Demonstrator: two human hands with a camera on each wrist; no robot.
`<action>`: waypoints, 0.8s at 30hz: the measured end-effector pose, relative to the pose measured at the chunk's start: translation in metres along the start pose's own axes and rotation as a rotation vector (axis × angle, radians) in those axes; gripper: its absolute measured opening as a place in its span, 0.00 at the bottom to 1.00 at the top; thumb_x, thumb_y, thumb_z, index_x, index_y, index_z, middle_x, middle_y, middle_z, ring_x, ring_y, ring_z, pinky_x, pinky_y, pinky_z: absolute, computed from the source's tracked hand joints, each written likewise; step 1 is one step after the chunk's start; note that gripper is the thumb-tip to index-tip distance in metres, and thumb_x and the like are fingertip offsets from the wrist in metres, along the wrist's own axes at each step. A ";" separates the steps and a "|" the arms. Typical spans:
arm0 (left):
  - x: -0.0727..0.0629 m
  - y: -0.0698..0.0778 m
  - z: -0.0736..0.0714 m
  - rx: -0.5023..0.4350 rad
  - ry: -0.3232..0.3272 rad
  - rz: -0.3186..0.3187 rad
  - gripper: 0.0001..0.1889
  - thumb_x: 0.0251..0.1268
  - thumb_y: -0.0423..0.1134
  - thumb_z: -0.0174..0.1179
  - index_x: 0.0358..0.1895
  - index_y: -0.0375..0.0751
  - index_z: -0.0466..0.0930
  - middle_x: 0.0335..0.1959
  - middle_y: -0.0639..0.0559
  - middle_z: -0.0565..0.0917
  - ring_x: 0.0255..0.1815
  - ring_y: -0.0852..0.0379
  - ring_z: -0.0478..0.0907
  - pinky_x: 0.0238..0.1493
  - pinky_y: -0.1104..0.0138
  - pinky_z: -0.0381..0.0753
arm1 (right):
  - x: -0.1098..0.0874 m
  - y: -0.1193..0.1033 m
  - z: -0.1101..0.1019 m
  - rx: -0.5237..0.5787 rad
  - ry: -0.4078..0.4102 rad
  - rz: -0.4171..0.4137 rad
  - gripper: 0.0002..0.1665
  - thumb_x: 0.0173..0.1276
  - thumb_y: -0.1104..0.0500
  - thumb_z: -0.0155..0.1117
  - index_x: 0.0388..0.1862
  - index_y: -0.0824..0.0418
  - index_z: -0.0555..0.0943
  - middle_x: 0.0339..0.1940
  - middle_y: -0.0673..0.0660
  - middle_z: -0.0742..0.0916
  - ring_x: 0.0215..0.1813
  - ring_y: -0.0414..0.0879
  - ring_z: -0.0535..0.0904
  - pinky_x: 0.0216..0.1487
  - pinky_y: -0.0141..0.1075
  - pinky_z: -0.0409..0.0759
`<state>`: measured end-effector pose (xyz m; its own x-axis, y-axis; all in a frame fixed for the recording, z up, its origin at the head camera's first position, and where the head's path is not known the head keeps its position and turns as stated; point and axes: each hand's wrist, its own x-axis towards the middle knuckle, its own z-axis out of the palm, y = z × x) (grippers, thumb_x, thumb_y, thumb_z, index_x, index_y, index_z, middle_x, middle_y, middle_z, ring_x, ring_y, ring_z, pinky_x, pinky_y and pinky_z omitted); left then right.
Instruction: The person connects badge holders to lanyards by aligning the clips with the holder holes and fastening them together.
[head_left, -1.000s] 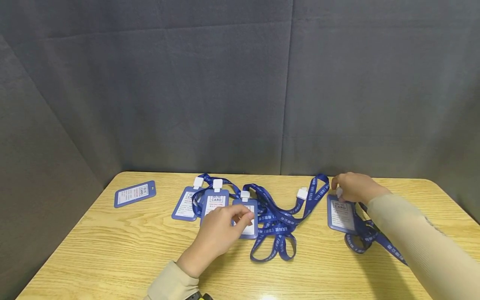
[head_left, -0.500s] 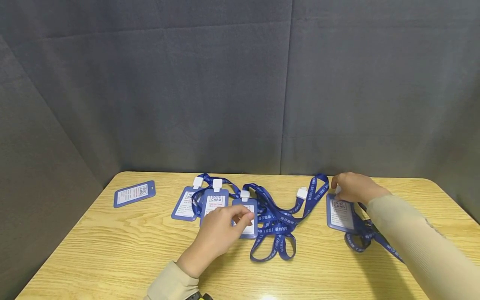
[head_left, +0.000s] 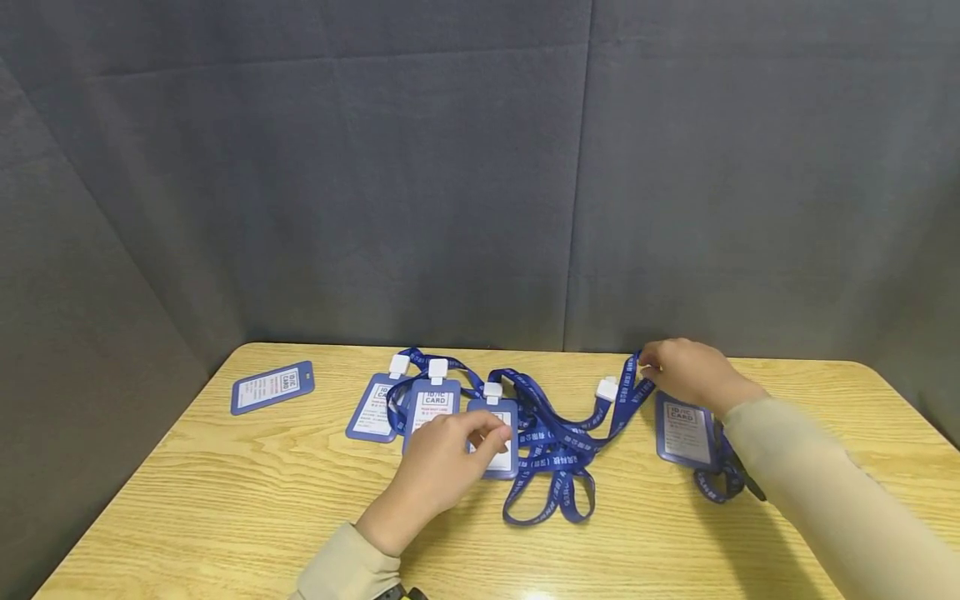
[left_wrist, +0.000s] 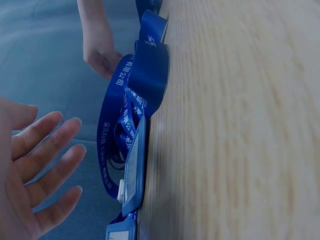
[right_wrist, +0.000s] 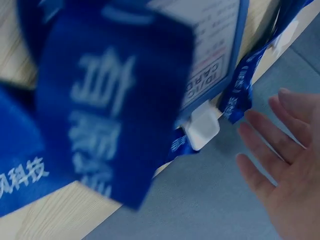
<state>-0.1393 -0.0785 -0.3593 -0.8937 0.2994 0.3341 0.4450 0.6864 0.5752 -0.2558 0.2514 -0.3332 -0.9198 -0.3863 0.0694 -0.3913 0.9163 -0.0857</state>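
My left hand point(head_left: 453, 454) hovers over the middle badge holder point(head_left: 505, 464), fingers loosely bent and apart, holding nothing; the left wrist view shows its spread fingers point(left_wrist: 60, 170). My right hand point(head_left: 690, 375) reaches to the raised loop of a blue lanyard point(head_left: 628, 387), fingertips right at the band. In the right wrist view the fingers of my right hand point(right_wrist: 295, 150) are extended close beside that loop point(right_wrist: 239, 92). Below the right hand lies another blue badge holder point(head_left: 686, 433); its white clip point(right_wrist: 202, 125) shows in the right wrist view.
Two clipped badge holders, one further left point(head_left: 371, 408) and one beside it point(head_left: 435, 400), overlap tangled lanyards. A badge holder without a strap point(head_left: 272, 387) lies at the back left. A white clip point(head_left: 607, 389) sits near the loop. Grey cloth point(head_left: 480, 183) hangs behind the wooden table point(head_left: 262, 483).
My right hand has moved left from the clip of the right badge holder to the lanyard loop, its forearm shifting along. The left hand has stayed in place over the middle badge holder.
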 end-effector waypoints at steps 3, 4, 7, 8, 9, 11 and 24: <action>0.000 0.000 0.000 -0.003 -0.006 0.000 0.10 0.74 0.48 0.57 0.38 0.54 0.87 0.26 0.66 0.83 0.26 0.68 0.75 0.27 0.69 0.72 | 0.001 -0.009 0.001 0.006 0.035 -0.024 0.10 0.70 0.62 0.64 0.46 0.65 0.85 0.39 0.60 0.88 0.44 0.58 0.83 0.48 0.54 0.79; 0.000 0.000 0.000 -0.004 -0.008 -0.001 0.10 0.74 0.48 0.57 0.38 0.54 0.87 0.26 0.66 0.83 0.25 0.68 0.74 0.27 0.69 0.72 | 0.002 -0.011 0.002 0.010 0.039 -0.028 0.10 0.69 0.63 0.64 0.46 0.64 0.85 0.40 0.59 0.88 0.44 0.57 0.84 0.47 0.54 0.79; 0.000 0.000 0.000 -0.006 -0.013 -0.003 0.10 0.74 0.49 0.56 0.39 0.53 0.87 0.26 0.66 0.83 0.25 0.67 0.75 0.27 0.69 0.72 | 0.003 -0.018 0.003 0.006 0.037 -0.047 0.09 0.69 0.63 0.64 0.45 0.64 0.85 0.39 0.58 0.88 0.41 0.54 0.83 0.45 0.52 0.80; -0.001 0.000 0.000 -0.006 -0.015 -0.005 0.11 0.74 0.49 0.56 0.39 0.53 0.87 0.26 0.66 0.83 0.26 0.67 0.75 0.27 0.69 0.72 | 0.004 -0.020 0.003 0.006 0.034 -0.052 0.09 0.69 0.63 0.64 0.45 0.64 0.85 0.39 0.57 0.88 0.40 0.53 0.83 0.45 0.51 0.80; -0.001 0.000 0.000 -0.005 -0.016 -0.007 0.11 0.74 0.49 0.56 0.39 0.53 0.87 0.26 0.67 0.83 0.26 0.68 0.75 0.27 0.69 0.72 | 0.004 -0.022 0.003 0.008 0.032 -0.059 0.09 0.69 0.63 0.65 0.45 0.64 0.85 0.39 0.57 0.88 0.41 0.53 0.84 0.45 0.51 0.80; -0.001 0.000 0.000 -0.006 -0.016 -0.008 0.10 0.74 0.49 0.56 0.39 0.53 0.87 0.27 0.66 0.83 0.26 0.67 0.75 0.27 0.69 0.71 | 0.005 -0.026 0.004 0.012 0.027 -0.075 0.10 0.68 0.63 0.65 0.46 0.64 0.85 0.39 0.57 0.88 0.41 0.54 0.84 0.45 0.50 0.81; 0.000 0.001 0.000 0.022 -0.006 0.009 0.09 0.74 0.48 0.57 0.39 0.55 0.87 0.26 0.69 0.81 0.28 0.67 0.75 0.28 0.70 0.72 | 0.008 -0.043 0.018 -0.031 -0.065 -0.076 0.15 0.69 0.57 0.66 0.49 0.66 0.83 0.43 0.59 0.87 0.42 0.54 0.84 0.43 0.51 0.82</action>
<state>-0.1389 -0.0779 -0.3592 -0.8900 0.3098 0.3347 0.4519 0.6980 0.5555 -0.2473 0.2072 -0.3466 -0.8879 -0.4600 0.0102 -0.4598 0.8865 -0.0517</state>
